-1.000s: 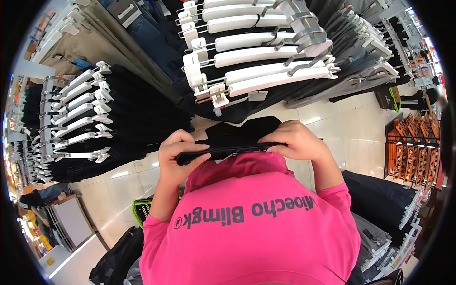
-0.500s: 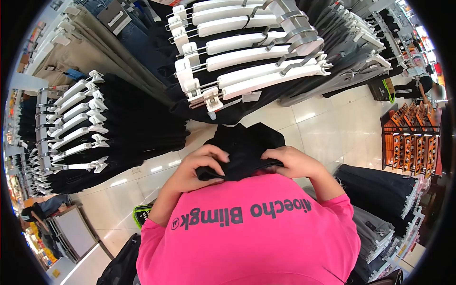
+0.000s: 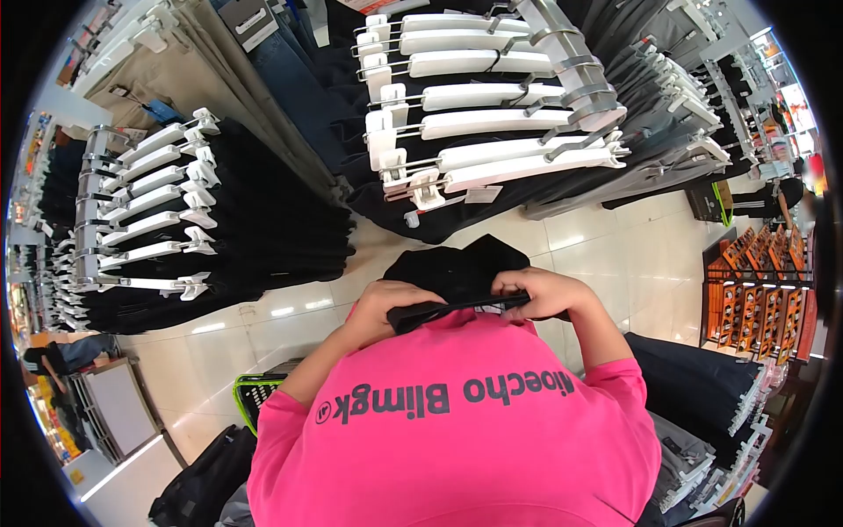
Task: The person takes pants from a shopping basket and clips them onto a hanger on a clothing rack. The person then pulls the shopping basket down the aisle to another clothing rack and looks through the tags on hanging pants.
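A pair of black pants is held in front of my pink shirt, its waistband edge stretched between my hands. My left hand is closed on the left end of that edge, with the thumb out of sight. On the other end, my right hand has its fingers curled over the cloth. A bit of pale label shows inside the waistband beside the right fingers. Below, the rest of the fabric hangs in folds, and its lower part is hidden.
White hangers carry dark pants on a metal rail ahead. Black garments hang at the left, and dark pants at the right. A green-edged basket stands on the tiled floor at left. Farther right is an orange display rack.
The waistband edge has flattened into a straighter line, with the pale label now showing. My left hand has shifted slightly right. The whole view has turned a little.
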Demonstrator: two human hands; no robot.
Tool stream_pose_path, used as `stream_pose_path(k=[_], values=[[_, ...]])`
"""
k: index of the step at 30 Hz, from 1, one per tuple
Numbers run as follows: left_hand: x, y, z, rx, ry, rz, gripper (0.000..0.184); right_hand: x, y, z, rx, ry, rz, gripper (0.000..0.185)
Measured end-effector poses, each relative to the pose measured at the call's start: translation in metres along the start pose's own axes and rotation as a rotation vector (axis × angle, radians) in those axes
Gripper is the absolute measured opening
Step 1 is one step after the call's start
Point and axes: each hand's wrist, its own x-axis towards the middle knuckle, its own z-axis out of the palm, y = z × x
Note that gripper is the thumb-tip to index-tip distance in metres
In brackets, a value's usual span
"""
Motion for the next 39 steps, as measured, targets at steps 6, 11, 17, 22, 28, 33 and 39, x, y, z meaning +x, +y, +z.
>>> stream_pose_path(k=[6, 11, 17, 22, 28, 33, 39], values=[[0.019, 0.026, 0.001, 0.147, 0.107, -0.031, 0.019, 0.005, -0.006, -0.019, -0.193, -0.044, 0.134, 0.047], [0.022, 0.028, 0.004, 0.168, 0.145, -0.089, 0.019, 0.002, -0.051, -0.045, -0.46, 0.124, -0.101, 0.049], [0.021, 0.027, 0.007, 0.167, 0.227, -0.163, 0.023, 0.021, -0.132, -0.05, -0.721, 0.496, -0.518, 0.039], [0.022, 0.026, 0.005, 0.091, 0.322, -0.279, 0.027, 0.054, -0.162, -0.053, -1.23, 0.655, -0.558, 0.036], [0.021, 0.03, 0.002, 0.003, 0.363, -0.399, 0.03, 0.079, -0.171, -0.057, -1.426, 0.513, -0.5, 0.038], [0.023, 0.026, -0.001, -0.036, 0.427, -0.382, 0.032, 0.085, -0.179, -0.065, -1.518, 0.364, -0.454, 0.036], [0.025, 0.026, -0.004, -0.073, 0.487, -0.417, 0.032, 0.084, -0.186, -0.07, -1.421, 0.195, -0.473, 0.029]])
